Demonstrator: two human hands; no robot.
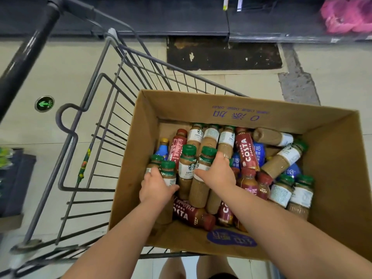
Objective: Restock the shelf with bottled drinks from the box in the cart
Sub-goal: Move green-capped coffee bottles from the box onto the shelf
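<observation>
Bottles (246, 156) with green, red and blue caps lie jumbled in the box (201, 106) in the cart (112, 109); left hand (157, 189) grips the left bottle (168, 170), right hand (218, 175) the middle bottle (208, 154).

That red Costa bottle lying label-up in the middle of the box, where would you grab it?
Probably round its labelled middle, coming from above: the red Costa bottle lies on its side, uppermost in the box, with that side bare.
</observation>
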